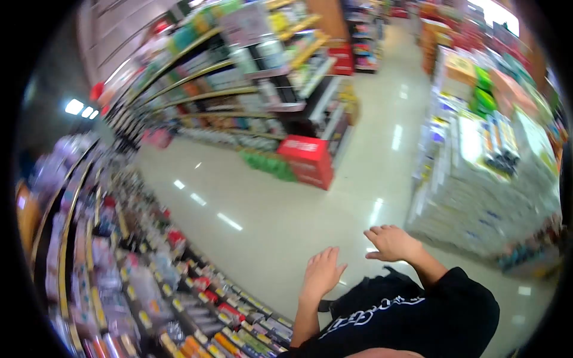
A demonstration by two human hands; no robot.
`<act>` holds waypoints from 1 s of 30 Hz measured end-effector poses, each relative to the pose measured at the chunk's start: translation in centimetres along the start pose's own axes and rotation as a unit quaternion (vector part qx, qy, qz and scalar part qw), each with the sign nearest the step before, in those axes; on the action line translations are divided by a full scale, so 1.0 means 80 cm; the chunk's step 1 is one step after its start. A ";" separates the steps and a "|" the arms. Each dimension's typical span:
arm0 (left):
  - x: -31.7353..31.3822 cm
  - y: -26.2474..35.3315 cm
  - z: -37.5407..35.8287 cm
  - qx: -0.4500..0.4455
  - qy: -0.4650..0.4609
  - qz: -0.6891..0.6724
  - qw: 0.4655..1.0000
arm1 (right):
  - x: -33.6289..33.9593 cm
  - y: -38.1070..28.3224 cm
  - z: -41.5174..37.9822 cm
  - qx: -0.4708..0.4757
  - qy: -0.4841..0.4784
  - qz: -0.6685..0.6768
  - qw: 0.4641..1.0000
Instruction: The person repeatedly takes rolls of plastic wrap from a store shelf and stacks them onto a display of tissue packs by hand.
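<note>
Both hands are held out over the pale floor in front of a black shirt with white lettering. My left hand (323, 273) is at the lower middle, its fingers pointing up and apart, with nothing in it. To its right, my right hand (392, 243) reaches leftward with fingers spread, also holding nothing. Neither hand touches any goods. Nearest my left hand on the left side are shelves of small packaged items (221, 316). Beyond my right hand rises a large stack of plastic-wrapped packs (483, 206).
Blurred shelves (203, 89) stand across the aisle, with a red box (306, 161) at their floor-level corner and green items (267, 166) beside it. The shiny floor (382, 143) runs away between these shelves and the wrapped stack. Long shelving curves along the left.
</note>
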State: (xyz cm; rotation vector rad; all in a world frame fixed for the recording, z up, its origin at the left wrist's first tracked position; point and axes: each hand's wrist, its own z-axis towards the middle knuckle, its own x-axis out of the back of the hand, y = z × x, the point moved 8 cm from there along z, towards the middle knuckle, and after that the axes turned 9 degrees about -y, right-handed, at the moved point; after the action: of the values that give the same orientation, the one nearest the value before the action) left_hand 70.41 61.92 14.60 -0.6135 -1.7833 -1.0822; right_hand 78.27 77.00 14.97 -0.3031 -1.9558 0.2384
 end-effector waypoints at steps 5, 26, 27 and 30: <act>-0.068 0.133 0.104 -0.135 -0.135 0.023 0.981 | -0.014 0.138 -0.133 -0.146 0.116 0.134 0.973; -0.177 0.388 0.417 -0.303 -0.254 0.041 0.918 | -0.012 0.431 -0.358 -0.456 0.386 0.281 0.752; -0.176 0.413 0.443 -0.329 -0.236 0.015 0.914 | -0.005 0.448 -0.364 -0.446 0.397 0.304 0.742; -0.162 0.487 0.519 -0.367 -0.204 -0.057 0.906 | 0.004 0.497 -0.370 -0.404 0.430 0.420 0.690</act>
State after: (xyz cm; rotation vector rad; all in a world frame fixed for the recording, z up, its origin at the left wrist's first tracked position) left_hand 87.38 117.72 11.42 -1.2748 -1.7323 -1.8355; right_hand 109.43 115.56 14.71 -1.5922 -0.7359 -0.2053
